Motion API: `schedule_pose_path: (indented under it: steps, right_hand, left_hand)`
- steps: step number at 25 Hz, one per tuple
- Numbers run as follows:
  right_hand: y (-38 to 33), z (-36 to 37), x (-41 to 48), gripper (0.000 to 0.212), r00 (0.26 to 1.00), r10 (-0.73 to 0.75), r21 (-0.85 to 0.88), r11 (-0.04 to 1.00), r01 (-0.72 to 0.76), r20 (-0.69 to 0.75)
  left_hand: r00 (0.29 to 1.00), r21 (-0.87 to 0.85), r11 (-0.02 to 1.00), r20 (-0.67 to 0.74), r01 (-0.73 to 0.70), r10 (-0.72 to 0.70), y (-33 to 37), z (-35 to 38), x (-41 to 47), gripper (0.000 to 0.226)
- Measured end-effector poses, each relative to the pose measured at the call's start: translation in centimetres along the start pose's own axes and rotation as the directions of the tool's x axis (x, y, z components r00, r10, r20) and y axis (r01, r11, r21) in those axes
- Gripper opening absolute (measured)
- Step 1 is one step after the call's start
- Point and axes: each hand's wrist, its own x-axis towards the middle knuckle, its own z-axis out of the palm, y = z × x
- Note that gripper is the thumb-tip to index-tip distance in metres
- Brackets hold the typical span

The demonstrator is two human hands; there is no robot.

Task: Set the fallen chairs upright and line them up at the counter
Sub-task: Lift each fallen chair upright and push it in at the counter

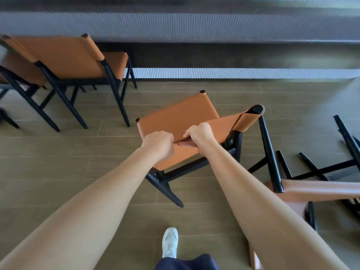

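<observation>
Tan chair (179,115) tilts, seat toward the counter (194,26), its backrest (224,123) gripped by left hand (158,142) and right hand (198,137).

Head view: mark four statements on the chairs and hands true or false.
1. Both the left hand and the right hand grip the backrest of the middle chair. True.
2. The right chair stands upright. False: it lies tipped over on the floor, legs in the air.
3. The left chair stands upright at the counter. True.
4. The person wears a black shoe. False: the shoe is white.
</observation>
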Motion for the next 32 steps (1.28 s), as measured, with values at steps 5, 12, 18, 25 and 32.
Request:
schedule_pose_path:
  steps: [5, 12, 18, 25, 32]
  right_hand:
    - [-3.8, 1.3, 1.6, 0.011, 0.999, -0.001, 0.071, 0.997, 0.005, -0.051]
    - [-6.5, 1.4, 3.6, 0.022, 0.996, 0.006, 0.122, 0.993, 0.005, -0.091]
    - [-8.6, 1.9, 4.1, 0.01, 0.992, 0.044, 0.136, 0.99, -0.028, -0.115]
    - [-9.2, 0.2, 4.1, 0.011, 0.991, 0.067, 0.256, 0.966, -0.036, -0.114]
    - [-8.1, 0.2, 4.3, 0.011, 0.988, 0.076, 0.367, 0.93, -0.02, -0.137]
  left_hand:
    - [0.997, 0.114, 0.99, -0.023, -0.077, 0.08, -2.0, -3.8, 3.0, 0.015]
    - [0.984, 0.165, 0.971, -0.028, -0.172, 0.179, -2.8, -6.5, 5.7, 0.013]
    - [0.981, 0.233, 0.957, -0.056, -0.17, 0.188, -3.8, -8.1, 7.0, 0.016]
    - [0.947, 0.427, 0.866, -0.061, -0.261, 0.316, -2.5, -9.4, 8.9, 0.024]
    - [0.924, 0.507, 0.804, -0.036, -0.312, 0.382, -2.9, -9.6, 9.8, 0.025]
